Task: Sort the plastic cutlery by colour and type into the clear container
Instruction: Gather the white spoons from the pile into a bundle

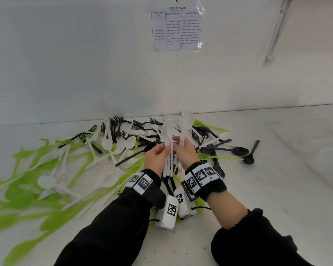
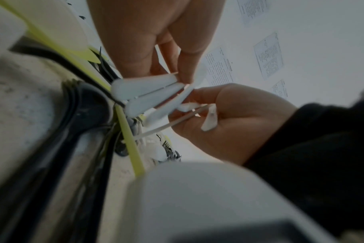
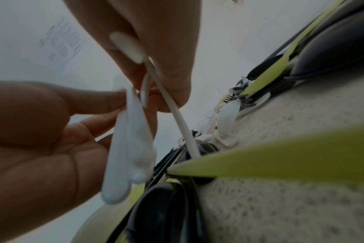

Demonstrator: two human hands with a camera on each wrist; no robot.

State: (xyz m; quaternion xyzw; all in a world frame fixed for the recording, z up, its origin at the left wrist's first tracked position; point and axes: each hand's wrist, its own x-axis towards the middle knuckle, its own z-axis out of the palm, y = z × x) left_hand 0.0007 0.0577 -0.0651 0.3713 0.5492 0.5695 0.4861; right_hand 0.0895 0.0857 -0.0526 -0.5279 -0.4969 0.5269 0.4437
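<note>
— White spoons (image 1: 168, 150) are what we are gathering: a small bundle standing upright between our two hands, lifted just above the mixed pile (image 1: 112, 148) on the white table (image 1: 258, 198).

— How are we holding them?

— Our left hand (image 1: 155, 157) is pinching the handles from the left, thumb against fingers, and our right hand (image 1: 184, 152) is curling round a few more spoons just beside them, the bowls pointing up and away from us. In the left wrist view the handle ends are fanning out unevenly, so we are not holding a tidy stack yet.

— Then what are we aiming for in this step?

— We are judging that the two lots want merging into one hand. We should be nesting the bowls the same way and tapping the handle ends level, keeping the pinch low on the handles so nothing slips out.

— Anything to watch for?

— Black spoons (image 1: 238, 150), black forks (image 1: 115, 127), white forks (image 1: 62, 175) and green pieces (image 1: 27, 200) are lying tangled under and around our wrists. We should be checking that no white fork is hiding in the bundle.

— And the clear container?

— We are not seeing it in any view, so we cannot tell where the bundle goes.
</note>
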